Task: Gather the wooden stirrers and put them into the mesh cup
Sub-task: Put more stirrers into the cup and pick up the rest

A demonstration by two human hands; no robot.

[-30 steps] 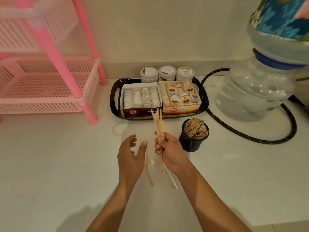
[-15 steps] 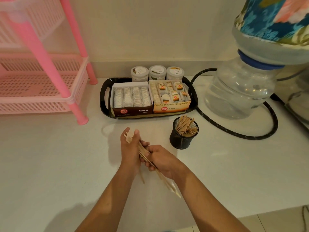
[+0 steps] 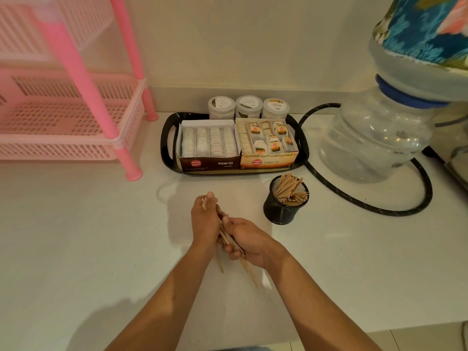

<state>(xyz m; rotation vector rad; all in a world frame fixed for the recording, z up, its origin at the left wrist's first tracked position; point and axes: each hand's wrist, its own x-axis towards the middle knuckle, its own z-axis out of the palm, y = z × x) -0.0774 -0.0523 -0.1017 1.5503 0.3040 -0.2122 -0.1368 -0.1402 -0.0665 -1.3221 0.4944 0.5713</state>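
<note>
Where the cream wall meets it, a white countertop [image 3: 76, 249] carries one pink plastic rack [image 3: 76, 117], one clear water bottle [image 3: 374, 143], one black tray [image 3: 168, 140] with two tea boxes and three jars, and one black mesh cup [image 3: 281, 211] full of stirrers. Left hand [image 3: 205, 221] and right hand [image 3: 247, 240], pressed together, clench a bundle of wooden stirrers [image 3: 249, 271] near the cup.
</note>
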